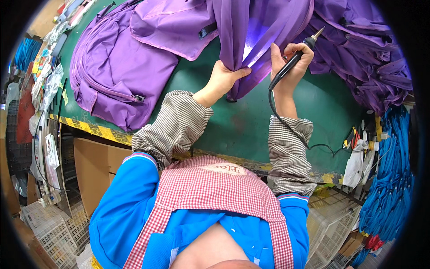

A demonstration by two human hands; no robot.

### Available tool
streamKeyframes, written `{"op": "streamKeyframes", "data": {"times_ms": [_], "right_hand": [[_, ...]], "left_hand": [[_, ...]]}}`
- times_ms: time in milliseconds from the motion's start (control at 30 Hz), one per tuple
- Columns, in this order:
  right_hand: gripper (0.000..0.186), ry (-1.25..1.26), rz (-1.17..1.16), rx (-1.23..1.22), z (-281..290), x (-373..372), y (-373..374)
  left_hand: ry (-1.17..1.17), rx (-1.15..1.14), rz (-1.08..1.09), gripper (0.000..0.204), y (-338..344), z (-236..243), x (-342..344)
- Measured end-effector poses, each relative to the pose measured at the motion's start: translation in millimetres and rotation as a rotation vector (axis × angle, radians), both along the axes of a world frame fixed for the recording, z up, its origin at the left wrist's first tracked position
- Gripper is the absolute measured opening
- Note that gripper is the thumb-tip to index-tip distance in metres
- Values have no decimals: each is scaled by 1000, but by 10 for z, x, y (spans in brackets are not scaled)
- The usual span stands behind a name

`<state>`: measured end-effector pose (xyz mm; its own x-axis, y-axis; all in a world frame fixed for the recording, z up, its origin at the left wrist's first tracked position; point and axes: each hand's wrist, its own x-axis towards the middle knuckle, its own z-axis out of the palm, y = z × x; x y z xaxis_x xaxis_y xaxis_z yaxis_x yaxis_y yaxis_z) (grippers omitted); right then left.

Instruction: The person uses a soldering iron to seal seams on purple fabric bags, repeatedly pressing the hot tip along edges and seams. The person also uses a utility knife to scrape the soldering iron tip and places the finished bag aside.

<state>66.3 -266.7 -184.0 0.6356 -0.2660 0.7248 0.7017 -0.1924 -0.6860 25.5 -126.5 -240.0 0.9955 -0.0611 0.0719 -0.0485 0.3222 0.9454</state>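
Note:
My left hand (pixel 226 80) pinches the near end of a purple fabric bag (pixel 273 27), thumb on top of the cloth. In my right hand (pixel 293 83) is a black soldering iron (pixel 287 67), its bare metal tip pointing up and away to the right, off the cloth I hold. A black cord runs from its near end past my right sleeve. My right thumb is raised beside the bag; whether it touches the cloth I cannot tell. Bright bluish-white light shows within the bag's folds between my hands.
A purple backpack (pixel 127 67) lies flat on the green table (pixel 233 127) at left. Heaped purple bags (pixel 363 54) cover the far right. Small tools (pixel 354 136) and bundled blue straps (pixel 387 179) sit at the right edge. Yellow-black tape (pixel 96 130) marks the near edge.

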Motion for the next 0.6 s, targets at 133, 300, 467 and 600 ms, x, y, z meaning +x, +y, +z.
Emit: {"op": "streamKeyframes", "data": {"times_ms": [133,300,467,600], "right_hand": [[40,-11,-76,-62,-7,41,-32],[26,-71,-276,-311,94,-207,-195],[25,-91,-143,-309,-42,-1122,-405],[7,-220,-153,-584,-180,-1232,-458]], "left_hand": [[-36,80,-19,35,-98,45,-9],[-59,104,68,33,-208,44,-47],[-13,108,69,30,-200,30,-28],[-57,84,63,27,-260,9,-11]]}}
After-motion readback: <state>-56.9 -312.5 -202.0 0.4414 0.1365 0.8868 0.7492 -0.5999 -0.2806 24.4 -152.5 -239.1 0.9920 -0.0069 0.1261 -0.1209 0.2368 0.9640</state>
